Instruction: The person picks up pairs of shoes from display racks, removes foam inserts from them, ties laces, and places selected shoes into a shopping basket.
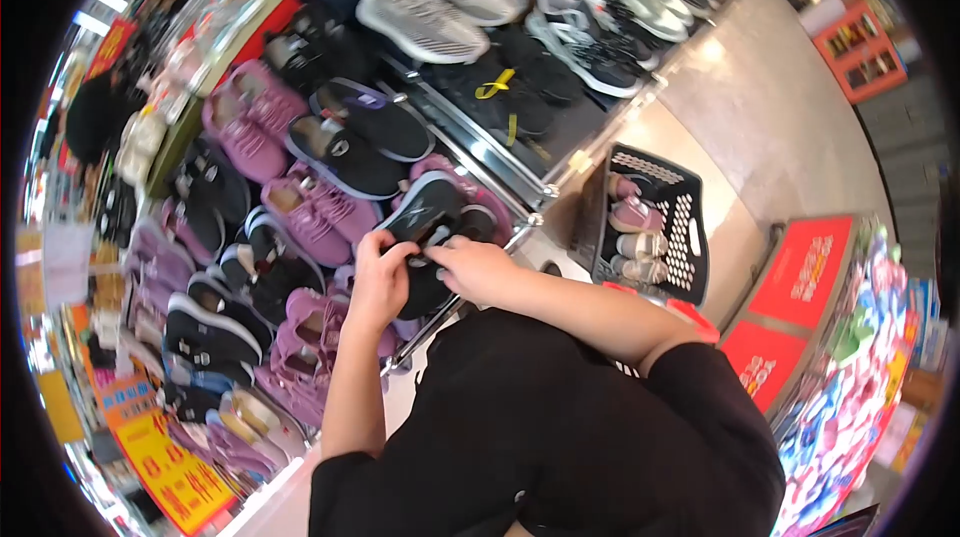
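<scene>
A black shoe (pixel 428 205) with a pale sole edge lies at the near edge of the shoe display, between my two hands. My left hand (pixel 382 275) has its fingers closed on the shoe's near end. From the right, my right hand (pixel 470 267) reaches to the same shoe, fingers bent together close to my left fingertips. What the right fingers pinch is too small to make out. Beside the shoe are pink shoes (pixel 318 212) and a pair of black slip-ons (pixel 345 152).
A black basket (pixel 690 237) holding several small shoes stands on the floor to the right. Grey knit sneakers (pixel 425 17) sit on the far rack. Red sign boxes (pixel 805 272) and colourful packets (pixel 845 407) are at the right. A yellow sign (pixel 165 457) hangs lower left.
</scene>
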Demonstrator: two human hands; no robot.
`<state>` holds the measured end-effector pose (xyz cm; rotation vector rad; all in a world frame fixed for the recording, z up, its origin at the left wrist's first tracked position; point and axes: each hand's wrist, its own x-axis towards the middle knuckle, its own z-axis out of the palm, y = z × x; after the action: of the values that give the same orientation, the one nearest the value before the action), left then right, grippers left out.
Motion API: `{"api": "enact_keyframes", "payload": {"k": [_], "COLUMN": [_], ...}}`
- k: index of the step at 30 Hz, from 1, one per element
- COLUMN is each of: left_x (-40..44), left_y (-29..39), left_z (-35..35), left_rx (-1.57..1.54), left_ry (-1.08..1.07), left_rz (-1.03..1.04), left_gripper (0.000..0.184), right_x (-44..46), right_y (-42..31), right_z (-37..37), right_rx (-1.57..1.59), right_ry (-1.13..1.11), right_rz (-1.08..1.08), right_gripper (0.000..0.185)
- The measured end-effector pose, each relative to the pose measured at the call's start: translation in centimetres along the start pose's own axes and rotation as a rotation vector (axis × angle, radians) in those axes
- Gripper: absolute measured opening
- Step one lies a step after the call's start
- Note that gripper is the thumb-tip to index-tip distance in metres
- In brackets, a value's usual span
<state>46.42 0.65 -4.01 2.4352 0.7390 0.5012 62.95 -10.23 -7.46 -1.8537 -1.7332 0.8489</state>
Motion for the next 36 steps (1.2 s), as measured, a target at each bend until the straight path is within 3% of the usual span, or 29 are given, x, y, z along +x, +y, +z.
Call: {"api": "enact_keyframes", "payload": {"k": [4, 10, 13, 16, 23, 26, 30, 31, 33, 36], "left_x": [-0.8, -1.4, -1.4, -1.6, -1.5, -0.8, -0.3, -0.4, -0.7, -1.2], "left_y": [0.6, 0.4, 0.7, 2.2, 6.8, 7.6, 8.9, 9.1, 8.9, 8.8], "left_z": [0.7, 1.3, 0.9, 0.2, -1.5, -0.7, 1.4, 1.9, 2.9, 4.3], "left_rx": [0.093, 0.111, 0.089, 0.061, 0.014, 0.008, -0.104, -0.127, -0.135, -0.13], "left_ry": [0.031, -0.039, -0.053, 0.015, 0.217, 0.295, 0.172, 0.106, 0.01, -0.073], "left_rz": [-0.04, -0.049, -0.042, -0.049, 0.166, 0.256, 0.209, 0.192, 0.182, 0.174], "left_gripper": [0.029, 0.036, 0.049, 0.056, 0.05, 0.047, 0.046, 0.046, 0.046, 0.043], "right_x": [-0.4, 0.3, 1.0, 0.9, -8.8, -14.4, -21.3, -22.5, -24.5, -26.7], "right_y": [-1.2, -1.4, -0.9, -0.5, 1.0, 4.7, 12.4, 13.1, 18.3, 24.5], "right_z": [0.3, 1.8, 1.9, 2.1, -8.4, -10.6, -10.8, -12.0, -10.2, -7.9], "right_rx": [0.051, 0.104, 0.161, 0.243, 0.376, 0.275, 0.309, 0.441, 0.17, 0.029], "right_ry": [0.123, 0.102, 0.072, 0.252, 0.469, 0.592, 0.718, 0.683, 0.748, 0.809], "right_rz": [-0.038, -0.026, -0.058, -0.086, -0.074, 0.086, 0.614, 0.786, 0.815, 0.955], "right_gripper": [0.022, 0.019, 0.012, 0.015, 0.018, 0.019, 0.017, 0.017, 0.015, 0.016]}}
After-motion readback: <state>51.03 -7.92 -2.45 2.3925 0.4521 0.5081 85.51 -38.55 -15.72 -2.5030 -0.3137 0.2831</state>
